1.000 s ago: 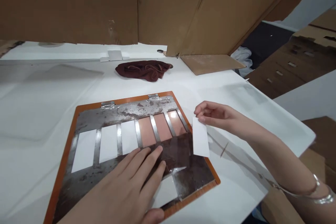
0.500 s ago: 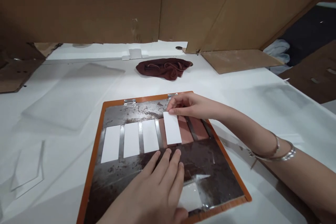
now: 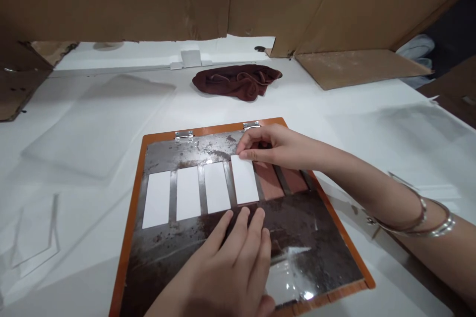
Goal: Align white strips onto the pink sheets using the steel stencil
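A dark metal plate with slots point(image 3: 163, 257) lies on an orange-edged board point(image 3: 130, 218) with two hinges along its far side. White cards point(image 3: 156, 200) fill the three slots on the left. My right hand point(image 3: 267, 146) pinches the top edge of another white card point(image 3: 244, 178), which sits over the fourth slot. Two slots to its right show the reddish-brown base point(image 3: 269, 181). My left hand point(image 3: 230, 262) rests flat on the plate just below that card, fingers stretched out. Beneath it, a clear taped patch point(image 3: 284, 277) is partly hidden.
A crumpled maroon cloth point(image 3: 238, 81) lies behind the board. Cardboard walls point(image 3: 148, 0) enclose the back, with a cardboard flap point(image 3: 360, 67) at the right. Faint white pieces point(image 3: 35, 233) lie on the white table point(image 3: 92, 158) at the left.
The card in my right hand has shifted into line with the fourth slot, covering more of the reddish base there. My left hand stays on the plate. The whole view has shifted slightly.
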`<state>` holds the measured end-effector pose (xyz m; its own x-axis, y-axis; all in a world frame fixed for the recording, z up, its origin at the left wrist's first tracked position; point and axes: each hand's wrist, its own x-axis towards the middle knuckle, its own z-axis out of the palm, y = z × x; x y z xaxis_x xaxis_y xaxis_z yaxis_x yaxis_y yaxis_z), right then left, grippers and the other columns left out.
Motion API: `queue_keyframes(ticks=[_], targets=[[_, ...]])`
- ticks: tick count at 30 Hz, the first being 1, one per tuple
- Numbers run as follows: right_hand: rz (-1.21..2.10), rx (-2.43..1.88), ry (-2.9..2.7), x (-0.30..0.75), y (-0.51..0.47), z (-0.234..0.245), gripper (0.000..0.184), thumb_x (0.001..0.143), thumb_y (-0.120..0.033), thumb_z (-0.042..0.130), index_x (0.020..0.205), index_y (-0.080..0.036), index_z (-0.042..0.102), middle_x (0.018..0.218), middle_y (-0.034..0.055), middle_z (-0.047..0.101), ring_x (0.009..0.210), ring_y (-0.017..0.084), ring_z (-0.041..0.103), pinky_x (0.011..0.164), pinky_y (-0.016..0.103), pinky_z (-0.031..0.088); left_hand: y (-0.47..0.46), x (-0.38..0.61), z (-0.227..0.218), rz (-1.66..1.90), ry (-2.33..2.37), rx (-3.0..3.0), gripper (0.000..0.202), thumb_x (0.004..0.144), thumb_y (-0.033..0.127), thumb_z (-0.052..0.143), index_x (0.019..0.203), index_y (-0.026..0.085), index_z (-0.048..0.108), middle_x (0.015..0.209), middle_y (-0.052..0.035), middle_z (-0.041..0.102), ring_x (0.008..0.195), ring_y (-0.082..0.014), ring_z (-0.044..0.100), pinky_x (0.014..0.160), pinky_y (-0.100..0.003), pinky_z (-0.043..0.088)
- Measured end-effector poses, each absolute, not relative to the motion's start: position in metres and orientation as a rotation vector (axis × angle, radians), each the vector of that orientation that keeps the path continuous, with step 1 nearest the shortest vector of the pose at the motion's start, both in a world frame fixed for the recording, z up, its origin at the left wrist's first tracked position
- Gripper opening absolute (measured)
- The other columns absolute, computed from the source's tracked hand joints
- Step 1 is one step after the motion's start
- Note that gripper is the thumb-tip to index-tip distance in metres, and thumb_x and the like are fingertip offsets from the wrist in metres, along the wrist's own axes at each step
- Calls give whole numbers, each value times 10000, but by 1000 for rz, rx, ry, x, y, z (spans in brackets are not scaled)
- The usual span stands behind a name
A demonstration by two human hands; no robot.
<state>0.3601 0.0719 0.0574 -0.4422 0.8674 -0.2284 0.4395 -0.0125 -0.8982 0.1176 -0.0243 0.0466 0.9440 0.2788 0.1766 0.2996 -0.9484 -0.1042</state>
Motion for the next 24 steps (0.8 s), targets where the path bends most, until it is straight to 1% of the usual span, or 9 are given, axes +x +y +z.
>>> queue_keyframes(ticks=[6, 11, 18, 21, 24], targets=[[1441, -1388, -1881, 358, 71, 59, 199, 940, -391, 671, 941, -194, 696, 775, -9, 618, 658, 134, 509, 617, 304, 394, -26, 118, 50, -242, -442, -2940, 468, 1121, 366, 360, 1320, 118, 704, 1390, -116, 723, 1291, -251, 639, 1124, -406, 369], [1454, -1374, -1861, 356, 70, 61, 167, 943, -361, 674, 919, -196, 694, 788, -8, 627, 648, 130, 507, 624, 309, 397, -24, 121, 54, -237, -462, -2935, 451, 1119, 327, 346, 1290, 144, 721, 1380, -82, 734, 1286, -225, 647, 1107, -383, 383], [1441, -1399, -1865, 356, 69, 62, 156, 944, -357, 673, 932, -204, 703, 833, 7, 656, 692, 151, 534, 658, 325, 408, -25, 120, 54, -264, -462, -2939, 444, 1118, 324, 351, 1279, 149, 726, 1364, -71, 743, 1267, -218, 659, 1089, -372, 403], [1438, -1388, -1864, 356, 69, 61, 154, 942, -354, 673, 927, -204, 700, 823, 2, 651, 683, 149, 526, 660, 324, 407, -26, 120, 51, -257, -447, -2944, 430, 1115, 339, 387, 1302, 133, 715, 1375, -89, 736, 1273, -231, 650, 1092, -377, 398], [1428, -1378, -1870, 356, 69, 60, 157, 942, -355, 669, 934, -201, 700, 819, -1, 647, 675, 146, 520, 658, 320, 405, -25, 120, 49, -205, -400, -2958, 451, 1113, 379, 419, 1342, 107, 696, 1397, -129, 718, 1278, -258, 645, 1100, -386, 391]])
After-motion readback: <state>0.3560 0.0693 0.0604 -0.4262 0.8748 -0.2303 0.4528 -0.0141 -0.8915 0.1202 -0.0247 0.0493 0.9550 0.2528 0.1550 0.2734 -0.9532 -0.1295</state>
